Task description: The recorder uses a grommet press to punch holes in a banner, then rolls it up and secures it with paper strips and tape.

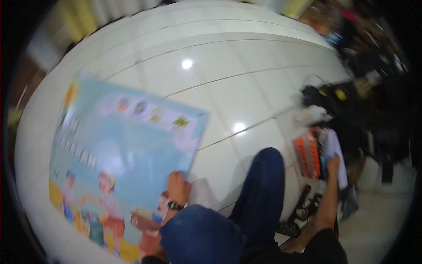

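A big glossy light-blue poster (132, 132), printed with cartoon children and small round emblems, lies at the left and tilts across the picture. My left hand (178, 187), a dark watch on its wrist, closes on the poster's right edge beside my bent knee. Over on the right, my right hand (333, 164) is closed among a heap of things, against a flat white sheet-like item (336, 143). A small blue patch shows by its fingers; blur hides exactly what they grip. Just left of it is an orange and grey packet (307, 154).
Glossy white floor tiles (237, 83) stretch ahead, with a low step (272, 38) at the far side. Black bags and gear (365, 114) crowd the right. Near my right forearm are dark objects (303, 200) and a crumpled clear plastic bag (350, 202). Yellow and white hangings (78, 20) line the back left.
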Action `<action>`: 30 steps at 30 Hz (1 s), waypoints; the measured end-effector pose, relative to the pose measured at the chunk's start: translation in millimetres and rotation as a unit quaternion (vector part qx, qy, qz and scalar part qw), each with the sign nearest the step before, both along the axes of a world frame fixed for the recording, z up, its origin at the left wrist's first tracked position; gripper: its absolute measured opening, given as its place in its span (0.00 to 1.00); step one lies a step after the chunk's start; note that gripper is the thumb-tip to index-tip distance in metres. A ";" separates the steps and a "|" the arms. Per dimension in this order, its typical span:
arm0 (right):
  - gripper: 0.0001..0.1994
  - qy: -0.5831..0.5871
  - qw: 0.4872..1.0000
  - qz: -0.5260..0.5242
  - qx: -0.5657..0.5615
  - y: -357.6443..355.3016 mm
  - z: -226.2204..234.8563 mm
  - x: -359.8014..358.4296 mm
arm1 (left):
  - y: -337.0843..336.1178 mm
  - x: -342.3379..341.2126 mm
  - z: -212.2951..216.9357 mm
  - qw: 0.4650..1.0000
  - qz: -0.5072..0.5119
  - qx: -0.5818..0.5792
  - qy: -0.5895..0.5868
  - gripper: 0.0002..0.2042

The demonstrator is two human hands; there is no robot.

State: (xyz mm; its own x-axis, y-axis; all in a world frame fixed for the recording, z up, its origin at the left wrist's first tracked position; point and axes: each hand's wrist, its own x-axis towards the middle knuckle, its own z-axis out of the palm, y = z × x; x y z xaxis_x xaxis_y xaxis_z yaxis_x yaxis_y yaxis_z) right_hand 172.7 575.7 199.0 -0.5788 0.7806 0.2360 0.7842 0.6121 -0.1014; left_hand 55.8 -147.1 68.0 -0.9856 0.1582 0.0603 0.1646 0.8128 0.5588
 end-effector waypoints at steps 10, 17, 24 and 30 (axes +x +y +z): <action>0.17 0.033 0.972 0.084 0.218 -26.0 4.3 -30.8 | -9.8 -1.8 -23.8 1.000 -0.009 0.023 0.014 0.07; 0.20 0.229 0.957 0.177 0.024 -155.2 62.6 -109.9 | -8.7 -0.9 -20.4 0.999 0.032 0.021 0.025 0.15; 0.27 0.162 0.891 0.329 -0.268 -324.8 27.0 -105.5 | 8.1 -6.4 -12.6 0.982 0.090 0.067 0.153 0.19; 0.21 -0.045 0.790 0.394 -0.468 -367.6 -31.6 -188.6 | -2.2 83.7 -16.8 0.987 0.074 0.076 0.118 0.27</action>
State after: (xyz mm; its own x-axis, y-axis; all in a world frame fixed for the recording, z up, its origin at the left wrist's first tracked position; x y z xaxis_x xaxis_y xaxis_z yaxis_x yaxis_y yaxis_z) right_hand -15.9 208.1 167.4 -0.9536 -0.0222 -0.3002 0.2265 0.6038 -0.7642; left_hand 139.5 -149.2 51.2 -0.9529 -0.0156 0.3030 0.1900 0.7480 0.6359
